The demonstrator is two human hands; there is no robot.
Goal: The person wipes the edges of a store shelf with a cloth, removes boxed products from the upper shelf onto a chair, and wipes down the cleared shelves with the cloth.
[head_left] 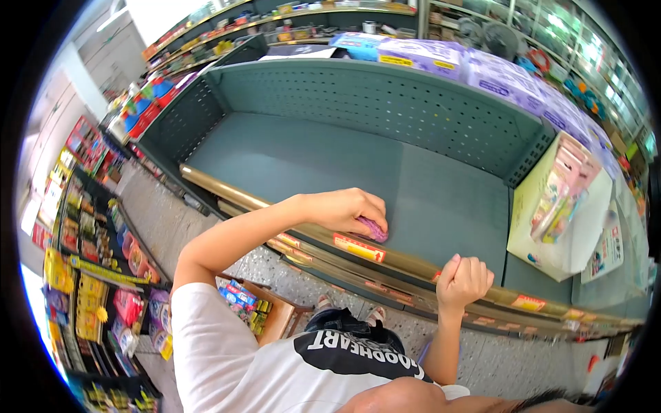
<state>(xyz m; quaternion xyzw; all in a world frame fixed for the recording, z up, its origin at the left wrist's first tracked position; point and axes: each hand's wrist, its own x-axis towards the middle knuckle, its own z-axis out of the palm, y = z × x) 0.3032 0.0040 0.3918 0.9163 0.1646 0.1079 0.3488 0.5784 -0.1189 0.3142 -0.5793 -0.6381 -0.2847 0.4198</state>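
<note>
My left hand is closed around a purple-pink sponge or scrubbing pad; the fingers cover most of it. It presses down at the front of a dark green-grey metal shelf, just behind the gold-coloured front rail. A red and yellow price label sits on that rail, close below the hand. Farther right, my right hand makes a fist against the same rail, thumb uppermost, with nothing visible in it.
A pale box with pink packages stands at the shelf's right end. Purple packs line up behind the perforated back panel. Below on the left, a wooden stool bears small packaged goods. Stocked racks flank the aisle at far left.
</note>
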